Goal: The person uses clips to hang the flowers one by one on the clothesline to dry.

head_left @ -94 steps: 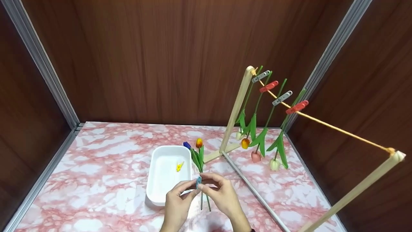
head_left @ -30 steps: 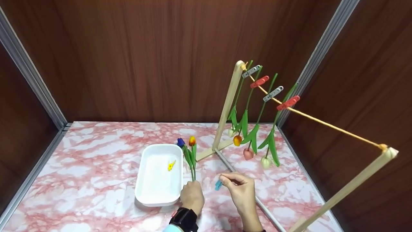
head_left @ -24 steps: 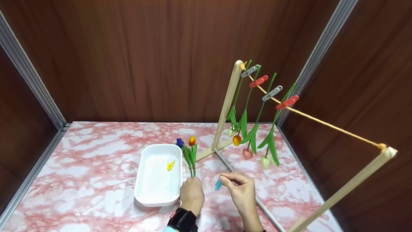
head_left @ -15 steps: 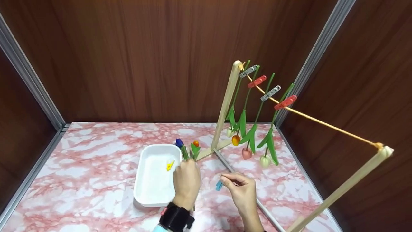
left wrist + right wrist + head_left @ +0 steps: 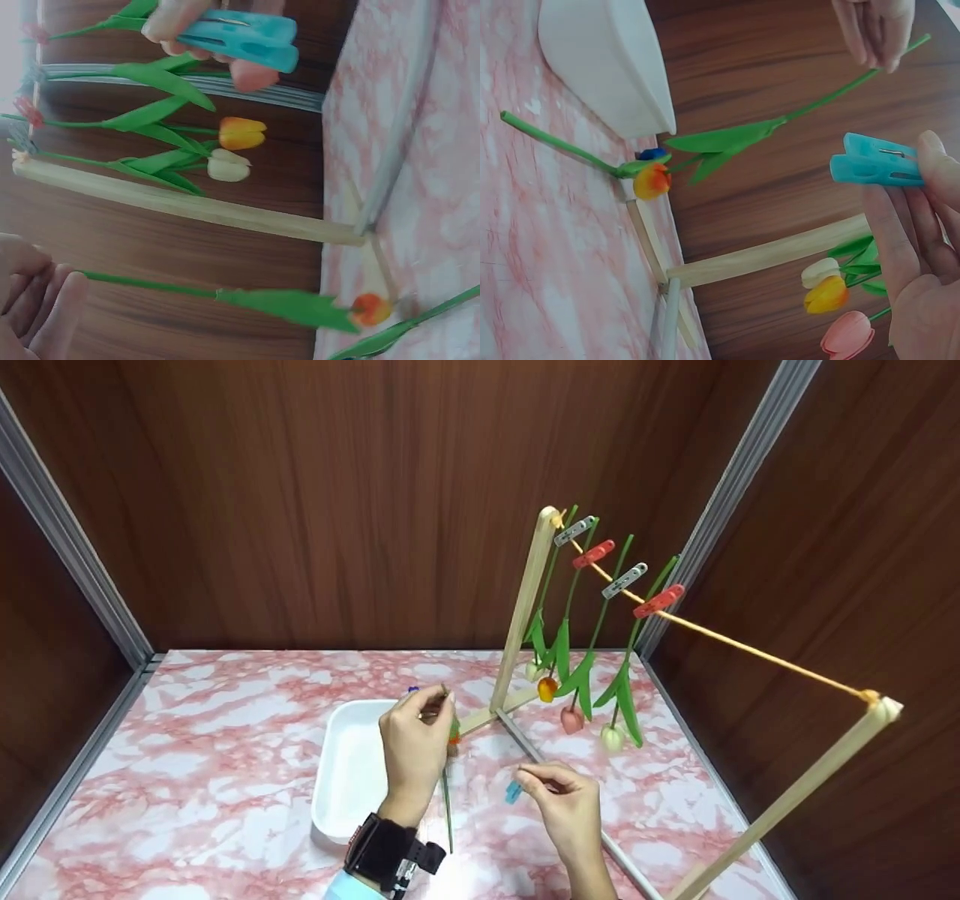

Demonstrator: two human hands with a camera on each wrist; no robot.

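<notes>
My left hand (image 5: 415, 746) pinches an orange-and-yellow artificial tulip (image 5: 371, 308) near the cut end of its stem. The bloom hangs downward, just above the table, in both wrist views. In my right hand (image 5: 568, 810) a light-blue clothespin (image 5: 877, 160) is pinched between thumb and fingers, its jaws pointing away from the palm. A blue tulip (image 5: 652, 154) lies on the table beside the tray, largely behind the orange one; its stem (image 5: 448, 810) shows below my left hand. Along a yellow cord (image 5: 765, 658), grey and red clothespins (image 5: 660, 601) hold several tulips (image 5: 572, 719) upside down.
A white tray (image 5: 324, 787) stands left of my left hand, which covers part of it. The cord runs between two wooden posts (image 5: 525, 611) joined by a grey bar (image 5: 630, 862) at the base. Dark wood panels enclose the marbled table (image 5: 210, 780).
My left hand has gone from both hands' grasp at the clothespin to the tulips, then lifted the orange one bloom-down. The right hand moved right with the clothespin and has since stayed nearly still.
</notes>
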